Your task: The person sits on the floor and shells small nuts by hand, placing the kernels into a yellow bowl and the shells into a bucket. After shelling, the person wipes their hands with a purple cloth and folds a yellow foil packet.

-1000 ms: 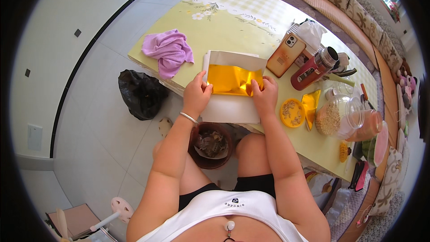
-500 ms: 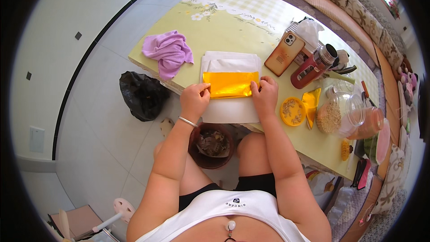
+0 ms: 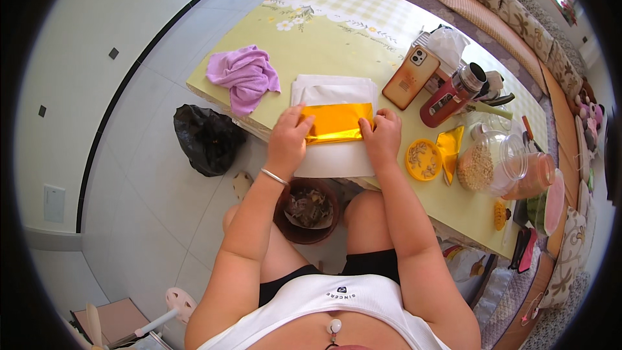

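Note:
A folded sheet of shiny gold foil paper [image 3: 339, 121] lies across a stack of white paper [image 3: 335, 162] near the table's front edge. At its left end my left hand [image 3: 289, 140] is closed on it, the thumb resting on top and the other fingers partly hidden. Thumb and fingers of my right hand [image 3: 382, 135] pinch the right end. Sheets of white paper show both beyond the foil and on its near side. A second, pointed piece of gold foil [image 3: 449, 149] sits off to the right, beside a yellow lid [image 3: 424, 160] with small husks in it.
A purple cloth [image 3: 243, 78] is on the table's left. To the right are a phone [image 3: 411, 78], a red thermos [image 3: 453, 97], a jar of grains [image 3: 478, 170] and a pinkish jar [image 3: 531, 178]. Below stand a brown bin [image 3: 306, 236] and a black plastic bag [image 3: 204, 142].
My left hand has shifted up and slightly right, now covering more of the foil's left end. The foil's left side looks slightly tilted. My right hand has barely moved.

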{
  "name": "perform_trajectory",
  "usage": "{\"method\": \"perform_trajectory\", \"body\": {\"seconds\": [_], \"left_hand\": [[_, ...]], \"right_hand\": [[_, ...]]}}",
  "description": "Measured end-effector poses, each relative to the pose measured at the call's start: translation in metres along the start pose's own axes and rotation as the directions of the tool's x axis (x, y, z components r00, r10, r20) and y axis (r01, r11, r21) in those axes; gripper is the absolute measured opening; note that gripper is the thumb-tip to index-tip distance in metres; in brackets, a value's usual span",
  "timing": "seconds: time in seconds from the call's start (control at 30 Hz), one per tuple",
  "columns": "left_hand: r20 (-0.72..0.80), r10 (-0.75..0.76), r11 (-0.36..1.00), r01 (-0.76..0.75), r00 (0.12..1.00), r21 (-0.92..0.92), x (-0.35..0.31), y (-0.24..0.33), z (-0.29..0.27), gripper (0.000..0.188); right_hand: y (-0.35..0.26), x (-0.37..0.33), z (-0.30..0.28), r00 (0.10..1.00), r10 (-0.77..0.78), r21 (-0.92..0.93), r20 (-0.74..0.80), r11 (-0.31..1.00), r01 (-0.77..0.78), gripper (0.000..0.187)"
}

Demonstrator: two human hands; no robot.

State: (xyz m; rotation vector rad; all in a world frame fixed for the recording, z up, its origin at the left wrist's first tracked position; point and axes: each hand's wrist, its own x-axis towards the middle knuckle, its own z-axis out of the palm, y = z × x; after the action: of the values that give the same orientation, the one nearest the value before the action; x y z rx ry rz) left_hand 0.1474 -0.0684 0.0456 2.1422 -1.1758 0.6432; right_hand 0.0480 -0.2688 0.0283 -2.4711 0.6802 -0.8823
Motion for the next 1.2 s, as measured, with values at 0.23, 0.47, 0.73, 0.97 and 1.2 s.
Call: {"method": "perform_trajectory", "body": {"seconds": [0.23, 0.47, 0.73, 0.97, 1.2], "left_hand": [[0.377, 0.117, 0.988, -0.068, 0.919, -0.141, -0.004, -0.001, -0.004, 0.043], [0.561, 0.093, 0.988, -0.146, 0.822, 0.049, -0.016, 0.017, -0.017, 0.087], [0.534, -0.027, 0.988, -0.058, 0.845, 0.142, -0.035, -0.001, -0.029, 0.085], [0.184, -0.178, 0.982, 0.187, 0.967, -0.035, -0.008, -0.034, -0.012, 0.05], [0.407, -0.326, 0.916, 0.392, 0.853, -0.087, 0.039, -0.035, 0.009, 0.048]], "right_hand": [[0.002, -0.001, 0.0, 1.0, 0.003, -0.038, 0.011, 0.999, -0.002, 0.029], [-0.03, -0.024, 0.001, 0.834, -0.376, -0.185, 0.403, 0.859, 0.477, 0.067], [0.0, -0.032, -0.036, 0.817, -0.203, -0.156, 0.539, 0.929, 0.334, 0.082], [0.004, -0.006, -0.031, 0.939, -0.287, 0.17, 0.19, 0.951, 0.257, 0.041], [0.018, 0.004, 0.017, 0.916, 0.192, 0.439, 0.352, 0.83, -0.342, 0.049]]}}
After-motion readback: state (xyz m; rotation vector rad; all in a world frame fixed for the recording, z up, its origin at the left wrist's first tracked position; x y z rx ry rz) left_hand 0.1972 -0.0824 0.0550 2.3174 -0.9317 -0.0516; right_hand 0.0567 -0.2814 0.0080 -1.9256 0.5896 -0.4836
